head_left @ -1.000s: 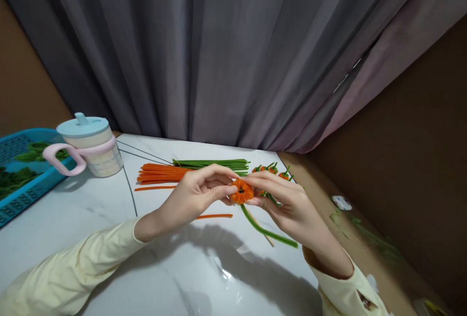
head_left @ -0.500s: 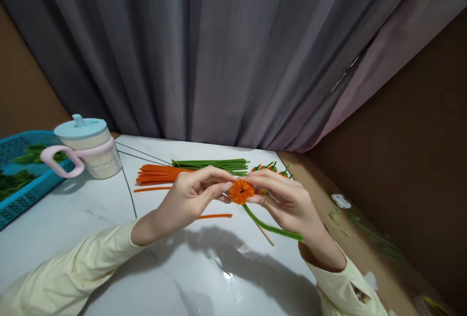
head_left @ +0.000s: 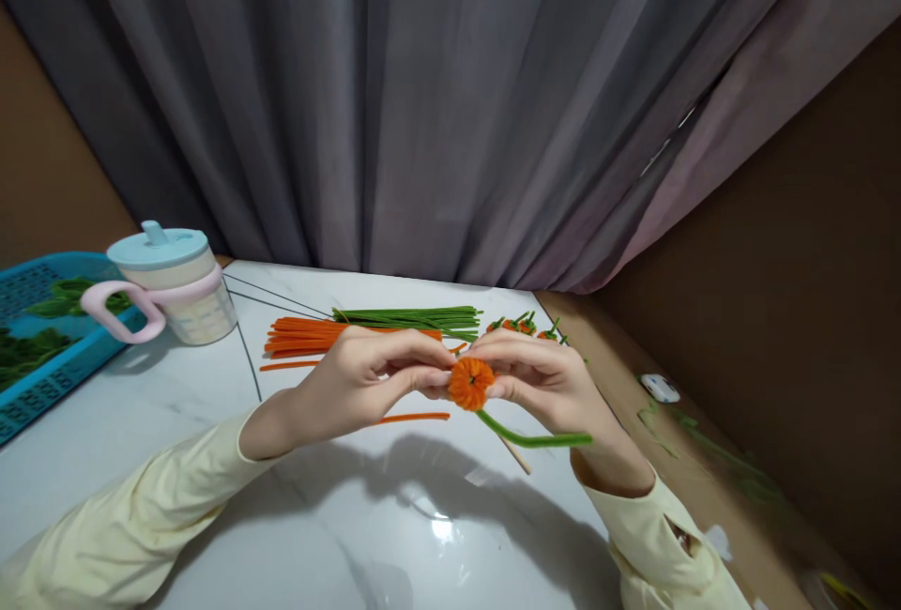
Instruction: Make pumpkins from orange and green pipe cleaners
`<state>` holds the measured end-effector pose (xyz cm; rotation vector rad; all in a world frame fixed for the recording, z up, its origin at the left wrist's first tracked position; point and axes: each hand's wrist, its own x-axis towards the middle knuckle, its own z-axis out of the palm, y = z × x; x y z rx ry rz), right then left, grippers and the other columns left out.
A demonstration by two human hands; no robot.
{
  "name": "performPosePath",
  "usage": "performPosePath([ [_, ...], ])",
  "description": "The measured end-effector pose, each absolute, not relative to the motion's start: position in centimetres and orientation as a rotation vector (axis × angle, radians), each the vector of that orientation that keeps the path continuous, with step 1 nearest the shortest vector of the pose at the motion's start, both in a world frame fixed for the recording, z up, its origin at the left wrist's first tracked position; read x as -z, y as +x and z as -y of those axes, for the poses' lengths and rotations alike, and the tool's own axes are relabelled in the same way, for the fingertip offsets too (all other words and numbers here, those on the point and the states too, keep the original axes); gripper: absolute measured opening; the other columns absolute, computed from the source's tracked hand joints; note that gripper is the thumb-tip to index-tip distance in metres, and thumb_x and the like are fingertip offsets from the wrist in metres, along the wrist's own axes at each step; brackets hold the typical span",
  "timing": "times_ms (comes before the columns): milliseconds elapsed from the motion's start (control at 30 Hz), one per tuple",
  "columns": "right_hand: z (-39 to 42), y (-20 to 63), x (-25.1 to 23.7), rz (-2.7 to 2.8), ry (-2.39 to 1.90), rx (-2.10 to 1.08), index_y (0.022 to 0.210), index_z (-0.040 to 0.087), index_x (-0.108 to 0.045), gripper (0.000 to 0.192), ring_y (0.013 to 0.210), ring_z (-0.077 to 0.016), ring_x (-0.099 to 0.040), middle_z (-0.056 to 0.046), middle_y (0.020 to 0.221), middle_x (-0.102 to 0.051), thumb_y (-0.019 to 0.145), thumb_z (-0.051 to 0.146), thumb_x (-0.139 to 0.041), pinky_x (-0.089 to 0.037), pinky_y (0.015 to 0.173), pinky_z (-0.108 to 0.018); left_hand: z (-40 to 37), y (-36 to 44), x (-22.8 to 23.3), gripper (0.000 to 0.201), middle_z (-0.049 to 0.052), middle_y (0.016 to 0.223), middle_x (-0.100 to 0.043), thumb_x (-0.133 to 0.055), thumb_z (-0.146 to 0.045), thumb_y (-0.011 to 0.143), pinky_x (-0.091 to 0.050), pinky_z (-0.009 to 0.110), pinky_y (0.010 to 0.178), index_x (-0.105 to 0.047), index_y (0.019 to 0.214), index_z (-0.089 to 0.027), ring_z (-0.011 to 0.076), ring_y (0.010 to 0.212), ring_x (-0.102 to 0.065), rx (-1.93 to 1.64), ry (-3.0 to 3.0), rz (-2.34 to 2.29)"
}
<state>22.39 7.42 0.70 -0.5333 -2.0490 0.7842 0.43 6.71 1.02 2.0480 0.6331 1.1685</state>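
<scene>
My left hand (head_left: pixel 366 375) and my right hand (head_left: pixel 545 380) both pinch a small orange pipe-cleaner pumpkin (head_left: pixel 469 382) held above the white marble table (head_left: pixel 175 413). A green pipe-cleaner stem (head_left: pixel 531 438) hangs from the pumpkin and bends to the right under my right hand. A thin wooden stick (head_left: pixel 516 456) lies on the table below it. One loose orange pipe cleaner (head_left: pixel 415 419) lies under my left hand.
Behind my hands lie a bundle of orange pipe cleaners (head_left: pixel 302 336), a bundle of green pipe cleaners (head_left: pixel 415 317) and several finished small pumpkins (head_left: pixel 525 326). A cup with a pink handle (head_left: pixel 169 283) and a blue basket (head_left: pixel 35 328) holding green pieces stand at the left. Grey curtain behind.
Both hands have turned the pumpkin so its face points toward me and lowered it slightly. The green stem has swung from pointing down-right to lying nearly level to the right.
</scene>
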Motion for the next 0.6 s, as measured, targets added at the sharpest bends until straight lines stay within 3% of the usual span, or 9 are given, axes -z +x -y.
performPosePath([
  [300,-7.1,22.3,-0.6,2.063,-0.615,-0.860,0.097,0.019,-0.069,0.020,0.080,-0.0141,-0.063,-0.005,0.088,-0.067,0.087,0.035,-0.062,-0.054,0.069,-0.025,-7.0,-0.1,-0.8,0.014,0.003,0.072,-0.073,-0.057,-0.011,0.086,-0.050,0.018,0.054,-0.070,0.091,-0.016,0.0123,0.058,-0.066,-1.154,2.387,-0.636],
  [600,-8.1,23.1,1.2,2.114,-0.684,-0.865,0.105,0.020,-0.067,0.025,0.078,-0.0140,-0.064,-0.005,0.092,-0.066,0.089,0.038,-0.060,-0.054,0.068,-0.025,-8.0,-1.0,0.9,0.012,0.002,0.071,-0.072,-0.057,-0.016,0.088,-0.048,0.013,0.049,-0.067,0.092,-0.013,0.0093,0.058,-0.066,-0.965,2.249,-0.603],
])
